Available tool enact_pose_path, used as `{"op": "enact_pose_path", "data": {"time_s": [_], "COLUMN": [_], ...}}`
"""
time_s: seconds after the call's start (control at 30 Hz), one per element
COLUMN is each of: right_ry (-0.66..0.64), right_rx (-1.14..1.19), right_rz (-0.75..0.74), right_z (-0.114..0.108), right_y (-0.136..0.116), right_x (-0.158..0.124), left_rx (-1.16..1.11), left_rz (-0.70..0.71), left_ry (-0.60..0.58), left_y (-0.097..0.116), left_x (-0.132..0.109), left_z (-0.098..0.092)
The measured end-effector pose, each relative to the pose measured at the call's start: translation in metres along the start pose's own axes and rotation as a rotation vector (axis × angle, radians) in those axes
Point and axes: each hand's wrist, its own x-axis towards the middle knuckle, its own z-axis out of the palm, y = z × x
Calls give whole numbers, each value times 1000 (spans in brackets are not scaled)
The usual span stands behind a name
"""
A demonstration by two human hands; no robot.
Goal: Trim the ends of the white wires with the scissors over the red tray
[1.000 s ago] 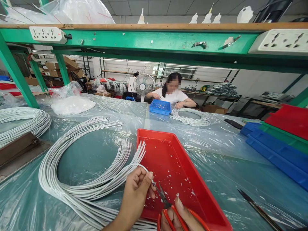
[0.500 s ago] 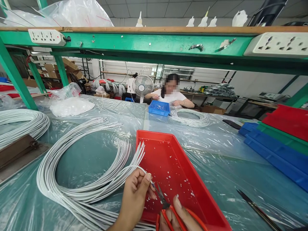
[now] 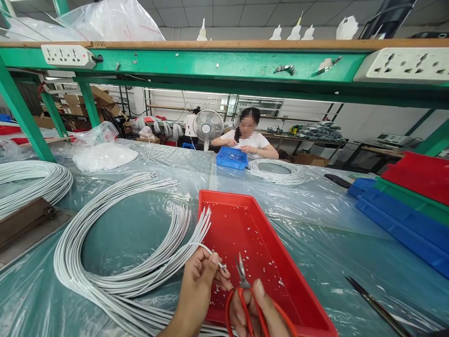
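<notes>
Head view: one moment at a work table, listed from largest item to smallest.
Table (image 3: 315, 224): covered in clear plastic sheet, running under a green shelf frame (image 3: 210, 61) that spans the 12 o'clock edge.
Wire bundle (image 3: 105, 262): a wide loop of white wires at 9 o'clock of the red tray, its cut ends fanned toward the tray's left rim.
Second wire coil (image 3: 31, 180): at 10 o'clock, well apart from the hands.
Stacked trays (image 3: 414, 206): blue, green and red, at 3 o'clock.
Red tray (image 3: 301, 309): centre of the table, its floor speckled with small white scraps.
Co-worker (image 3: 250, 138): seated at 12 o'clock across the table, hands together over a blue tray (image 3: 232, 157), with another wire coil (image 3: 277, 172) just beside it.
Fan (image 3: 204, 125): at 11 o'clock of the blue tray.
Left hand (image 3: 199, 285): at 6 o'clock, thumb and fingers pressed together, pinching one white wire (image 3: 205, 248) close to its end; the wire's tip points at 3 o'clock over the red tray's left part.
Right hand (image 3: 257, 313): at 6 o'clock, mostly cut by the lower edge, fingers closed through the red loops of the scissors (image 3: 243, 290).
Scissors: blades point to 12 o'clock, tips together, just beside the wire tip and apart from it.
Dark tool (image 3: 372, 302): lying loose at 4 o'clock.
</notes>
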Motion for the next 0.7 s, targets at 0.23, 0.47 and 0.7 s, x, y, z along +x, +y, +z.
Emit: {"op": "enact_pose_path", "data": {"time_s": [0.23, 0.47, 0.7], "right_ry": [312, 345, 221], "right_rx": [-448, -940, -1028], "right_rz": [-328, -607, -635], "right_z": [-8, -15, -12], "right_y": [-21, -24, -30], "right_x": [-1, 2, 2], "left_rx": [43, 134, 165], "left_rz": [7, 37, 29], "left_ry": [-35, -62, -81], "left_y": [1, -5, -3], "left_x": [-4, -8, -8], "left_z": [3, 3, 4]}}
